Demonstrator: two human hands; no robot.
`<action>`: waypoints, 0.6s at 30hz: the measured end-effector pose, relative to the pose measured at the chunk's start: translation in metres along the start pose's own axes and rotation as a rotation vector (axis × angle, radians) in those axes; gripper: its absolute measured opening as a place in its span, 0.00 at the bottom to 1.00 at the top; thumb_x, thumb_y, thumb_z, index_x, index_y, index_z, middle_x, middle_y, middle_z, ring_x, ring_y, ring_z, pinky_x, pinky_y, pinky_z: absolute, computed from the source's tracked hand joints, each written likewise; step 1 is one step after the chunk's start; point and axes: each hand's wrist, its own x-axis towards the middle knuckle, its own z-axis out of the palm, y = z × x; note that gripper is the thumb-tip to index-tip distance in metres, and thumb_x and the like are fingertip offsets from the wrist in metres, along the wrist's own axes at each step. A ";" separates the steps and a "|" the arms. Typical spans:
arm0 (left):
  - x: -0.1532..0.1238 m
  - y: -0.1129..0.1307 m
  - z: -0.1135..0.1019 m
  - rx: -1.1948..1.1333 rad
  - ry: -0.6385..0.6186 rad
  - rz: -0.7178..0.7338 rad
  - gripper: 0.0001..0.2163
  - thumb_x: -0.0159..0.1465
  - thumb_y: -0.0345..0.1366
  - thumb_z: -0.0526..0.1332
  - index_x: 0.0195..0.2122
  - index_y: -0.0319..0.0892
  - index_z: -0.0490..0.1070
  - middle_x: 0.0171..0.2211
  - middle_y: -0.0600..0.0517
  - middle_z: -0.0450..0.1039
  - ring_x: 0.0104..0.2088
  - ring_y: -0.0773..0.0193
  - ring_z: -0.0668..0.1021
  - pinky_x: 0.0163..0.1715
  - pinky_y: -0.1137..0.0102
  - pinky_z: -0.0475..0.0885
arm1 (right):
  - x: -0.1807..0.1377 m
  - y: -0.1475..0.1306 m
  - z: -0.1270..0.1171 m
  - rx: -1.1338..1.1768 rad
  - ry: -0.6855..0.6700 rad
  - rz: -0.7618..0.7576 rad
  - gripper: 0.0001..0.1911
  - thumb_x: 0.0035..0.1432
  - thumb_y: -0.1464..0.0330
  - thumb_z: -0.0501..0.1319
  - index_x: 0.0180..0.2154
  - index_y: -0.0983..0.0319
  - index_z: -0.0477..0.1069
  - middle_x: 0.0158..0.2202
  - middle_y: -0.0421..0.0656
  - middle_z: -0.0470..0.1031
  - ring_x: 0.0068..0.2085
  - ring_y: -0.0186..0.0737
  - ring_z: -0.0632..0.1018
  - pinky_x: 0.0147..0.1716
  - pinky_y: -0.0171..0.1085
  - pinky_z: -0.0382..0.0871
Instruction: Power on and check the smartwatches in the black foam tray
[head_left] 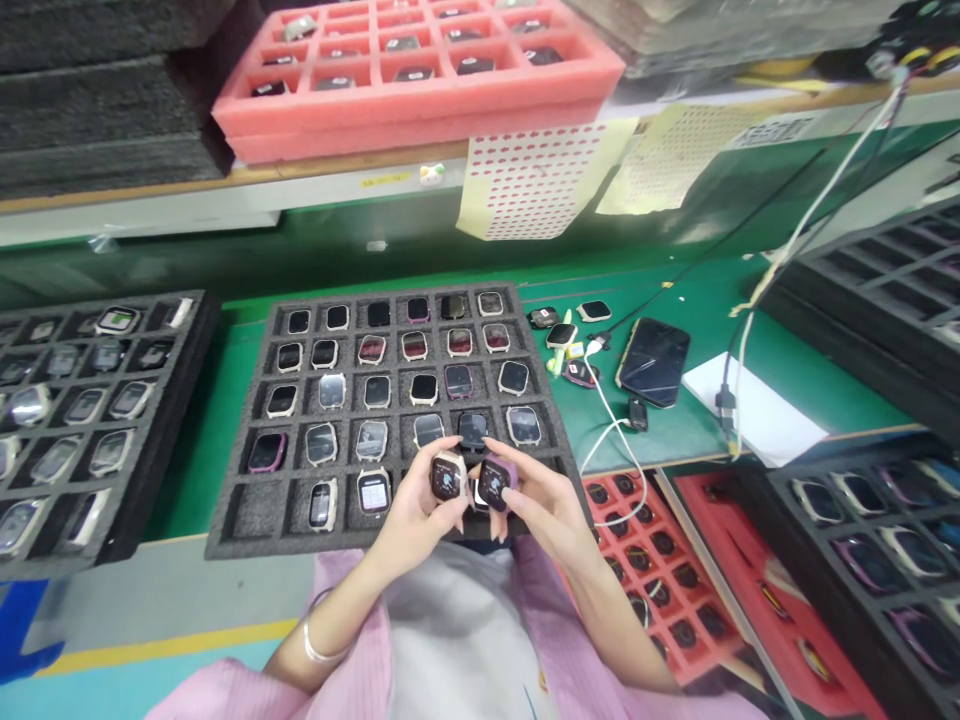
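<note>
My left hand [420,510] is closed around a beige smartwatch body [448,476], its screen facing up. Right beside it, my right hand [536,500] pinches a purple smartwatch body [495,481]. Both watches hover just over the near right corner of a black foam tray [236,525] on the green bench. That tray's cells hold several watch bodies in beige, pink and purple. My wrists rest over my lap.
Another black tray [150,450] of watches lies to the left, a red tray [645,560] below right, more black trays [862,560] at right. A phone [654,360], loose watches [562,335], cables and white paper [754,410] lie right of the tray. A pink tray [420,110] sits on the shelf.
</note>
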 end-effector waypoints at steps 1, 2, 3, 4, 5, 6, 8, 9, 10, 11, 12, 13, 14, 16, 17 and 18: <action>0.000 0.000 -0.001 -0.010 0.002 0.005 0.22 0.62 0.35 0.60 0.56 0.47 0.58 0.35 0.52 0.65 0.31 0.64 0.72 0.28 0.72 0.72 | 0.001 0.000 0.000 0.017 0.005 -0.006 0.23 0.58 0.67 0.63 0.56 0.59 0.67 0.40 0.47 0.76 0.23 0.35 0.76 0.21 0.34 0.72; 0.001 -0.001 -0.001 -0.020 0.006 0.011 0.21 0.63 0.35 0.58 0.57 0.46 0.59 0.35 0.52 0.65 0.31 0.64 0.72 0.27 0.72 0.73 | 0.001 0.001 0.000 0.031 0.008 -0.012 0.22 0.58 0.67 0.63 0.55 0.59 0.67 0.43 0.48 0.76 0.23 0.35 0.76 0.21 0.34 0.72; 0.001 -0.002 -0.002 -0.032 0.012 0.014 0.20 0.64 0.36 0.57 0.57 0.46 0.59 0.35 0.52 0.66 0.31 0.63 0.72 0.27 0.71 0.73 | 0.002 0.001 0.000 0.040 0.009 -0.019 0.22 0.58 0.67 0.62 0.54 0.59 0.68 0.44 0.49 0.76 0.23 0.34 0.76 0.20 0.33 0.71; 0.001 -0.003 -0.002 -0.045 0.017 0.012 0.19 0.64 0.36 0.55 0.57 0.46 0.60 0.35 0.51 0.66 0.32 0.63 0.72 0.27 0.70 0.74 | 0.002 0.002 0.000 0.048 0.011 -0.024 0.21 0.59 0.67 0.62 0.54 0.60 0.68 0.45 0.49 0.76 0.23 0.34 0.76 0.19 0.33 0.71; 0.001 -0.004 -0.002 -0.060 0.024 0.006 0.18 0.65 0.36 0.54 0.56 0.46 0.60 0.37 0.50 0.66 0.33 0.62 0.72 0.27 0.70 0.74 | 0.003 0.002 0.000 0.053 0.015 -0.027 0.20 0.59 0.67 0.62 0.53 0.60 0.69 0.45 0.49 0.75 0.22 0.34 0.76 0.19 0.33 0.71; 0.001 -0.004 -0.002 -0.075 0.034 -0.002 0.18 0.65 0.35 0.54 0.56 0.47 0.61 0.38 0.50 0.66 0.34 0.61 0.72 0.27 0.70 0.74 | 0.003 0.003 -0.001 0.057 0.023 -0.030 0.19 0.59 0.68 0.61 0.53 0.60 0.69 0.45 0.49 0.75 0.22 0.34 0.76 0.19 0.33 0.70; 0.001 -0.006 -0.002 -0.092 0.043 -0.016 0.18 0.65 0.35 0.54 0.56 0.47 0.61 0.40 0.50 0.65 0.35 0.61 0.73 0.27 0.70 0.75 | 0.003 0.003 -0.001 0.063 0.039 -0.029 0.18 0.59 0.69 0.60 0.52 0.59 0.69 0.45 0.49 0.75 0.22 0.34 0.76 0.18 0.32 0.70; 0.001 -0.007 -0.002 -0.094 0.044 -0.020 0.18 0.65 0.35 0.54 0.56 0.47 0.61 0.41 0.49 0.65 0.35 0.61 0.73 0.27 0.70 0.75 | 0.003 0.003 -0.001 0.066 0.045 -0.027 0.18 0.60 0.69 0.59 0.52 0.59 0.69 0.45 0.49 0.75 0.22 0.34 0.76 0.18 0.32 0.70; 0.001 -0.007 -0.002 -0.095 0.044 -0.022 0.18 0.65 0.35 0.54 0.56 0.47 0.61 0.41 0.49 0.65 0.35 0.60 0.73 0.26 0.70 0.75 | 0.003 0.003 -0.001 0.071 0.051 -0.025 0.18 0.60 0.69 0.59 0.52 0.59 0.69 0.45 0.49 0.75 0.21 0.33 0.76 0.18 0.32 0.69; 0.001 -0.008 -0.002 -0.094 0.043 -0.024 0.18 0.65 0.35 0.54 0.56 0.47 0.61 0.41 0.49 0.65 0.35 0.60 0.73 0.26 0.70 0.75 | 0.003 0.003 -0.001 0.074 0.056 -0.023 0.18 0.60 0.69 0.59 0.52 0.59 0.69 0.45 0.49 0.76 0.21 0.33 0.75 0.18 0.32 0.69; 0.001 -0.008 -0.002 -0.093 0.043 -0.026 0.18 0.65 0.35 0.54 0.56 0.48 0.61 0.41 0.49 0.65 0.35 0.60 0.73 0.26 0.71 0.75 | 0.003 0.003 0.000 0.077 0.058 -0.021 0.18 0.59 0.69 0.58 0.52 0.59 0.69 0.45 0.49 0.76 0.21 0.33 0.75 0.17 0.33 0.69; 0.001 -0.008 -0.002 -0.089 0.042 -0.028 0.18 0.65 0.35 0.54 0.56 0.48 0.62 0.41 0.49 0.65 0.35 0.61 0.73 0.26 0.70 0.75 | 0.003 0.003 0.000 0.077 0.059 -0.019 0.18 0.59 0.69 0.58 0.52 0.59 0.69 0.45 0.49 0.76 0.21 0.33 0.75 0.17 0.33 0.69; 0.001 -0.008 -0.002 -0.086 0.042 -0.028 0.17 0.65 0.36 0.54 0.56 0.48 0.62 0.41 0.49 0.65 0.34 0.61 0.73 0.26 0.70 0.75 | 0.003 0.003 0.000 0.076 0.061 -0.019 0.19 0.59 0.69 0.59 0.53 0.59 0.69 0.45 0.49 0.76 0.21 0.33 0.75 0.17 0.33 0.69; 0.001 -0.007 -0.002 -0.084 0.039 -0.028 0.18 0.65 0.36 0.54 0.56 0.48 0.62 0.41 0.49 0.65 0.34 0.61 0.73 0.26 0.70 0.75 | 0.004 0.003 0.000 0.072 0.061 -0.018 0.19 0.59 0.69 0.59 0.53 0.59 0.69 0.45 0.49 0.76 0.20 0.33 0.75 0.17 0.32 0.69; 0.001 -0.007 -0.003 -0.084 0.037 -0.028 0.18 0.65 0.36 0.54 0.56 0.48 0.61 0.41 0.49 0.65 0.34 0.61 0.73 0.26 0.70 0.75 | 0.004 0.003 -0.001 0.071 0.059 -0.019 0.19 0.59 0.70 0.59 0.53 0.59 0.69 0.45 0.49 0.76 0.20 0.32 0.75 0.17 0.32 0.68; 0.001 -0.006 -0.003 -0.080 0.037 -0.025 0.18 0.65 0.37 0.54 0.56 0.48 0.61 0.41 0.49 0.65 0.34 0.61 0.73 0.26 0.70 0.74 | 0.004 0.003 -0.001 0.072 0.057 -0.022 0.18 0.59 0.70 0.59 0.53 0.59 0.69 0.45 0.49 0.76 0.20 0.32 0.75 0.17 0.32 0.68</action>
